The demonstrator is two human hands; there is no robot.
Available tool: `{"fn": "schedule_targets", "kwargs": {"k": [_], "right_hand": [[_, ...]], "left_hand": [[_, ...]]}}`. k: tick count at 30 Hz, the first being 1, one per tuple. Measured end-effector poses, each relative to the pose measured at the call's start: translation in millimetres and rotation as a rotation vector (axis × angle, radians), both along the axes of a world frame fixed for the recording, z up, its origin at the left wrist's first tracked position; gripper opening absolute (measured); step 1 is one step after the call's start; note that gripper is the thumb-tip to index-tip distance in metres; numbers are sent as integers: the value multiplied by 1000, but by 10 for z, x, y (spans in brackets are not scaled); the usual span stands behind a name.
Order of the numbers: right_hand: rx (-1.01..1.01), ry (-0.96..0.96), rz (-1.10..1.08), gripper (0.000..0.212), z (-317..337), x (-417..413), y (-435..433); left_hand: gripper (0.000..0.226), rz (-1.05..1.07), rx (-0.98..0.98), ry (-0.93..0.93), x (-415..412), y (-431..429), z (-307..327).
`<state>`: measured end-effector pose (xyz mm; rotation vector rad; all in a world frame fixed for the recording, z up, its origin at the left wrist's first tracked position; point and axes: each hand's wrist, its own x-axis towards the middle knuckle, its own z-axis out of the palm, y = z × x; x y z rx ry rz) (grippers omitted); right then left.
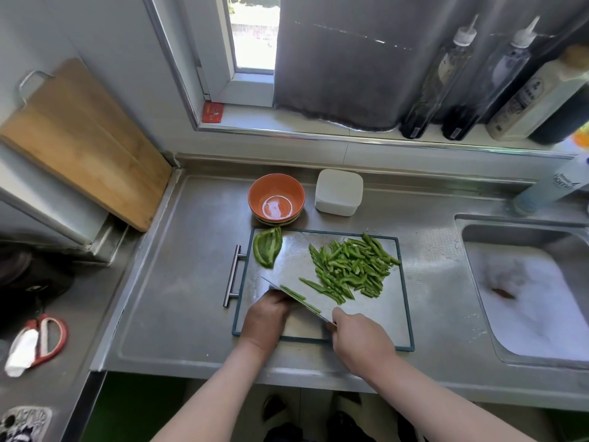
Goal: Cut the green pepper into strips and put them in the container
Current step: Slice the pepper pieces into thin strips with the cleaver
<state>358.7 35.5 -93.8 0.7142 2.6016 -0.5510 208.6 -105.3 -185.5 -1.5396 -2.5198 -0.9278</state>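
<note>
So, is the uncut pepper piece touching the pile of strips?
Apart. The head view shows bare cutting board between the pepper piece and the strips.

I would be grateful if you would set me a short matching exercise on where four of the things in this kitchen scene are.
Things:
1. white container
2. uncut pepper piece
3. pepper strips
4. knife

Places:
A. heaped on the right part of the cutting board
B. gripped by the right hand
C. on the counter behind the board, beside the orange bowl
D. at the board's far left corner

Pairs: 1-C, 2-D, 3-A, 4-B
</note>
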Motion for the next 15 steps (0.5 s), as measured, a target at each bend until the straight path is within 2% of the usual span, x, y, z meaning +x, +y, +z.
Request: {"fn": "schedule_targets", "kwargs": {"k": [5,9,15], "right_hand": [[-45,-3,-9,6,-39,-158,35],[-99,-39,-21,7,-80,-359,9],[-116,-66,-47,7,-92,-105,118]], "left_hand": [[42,-4,6,-14,-17,-12,-66],[13,22,11,9,-11,-16,-106],[20,46,18,-22,7,-23,-127]]}}
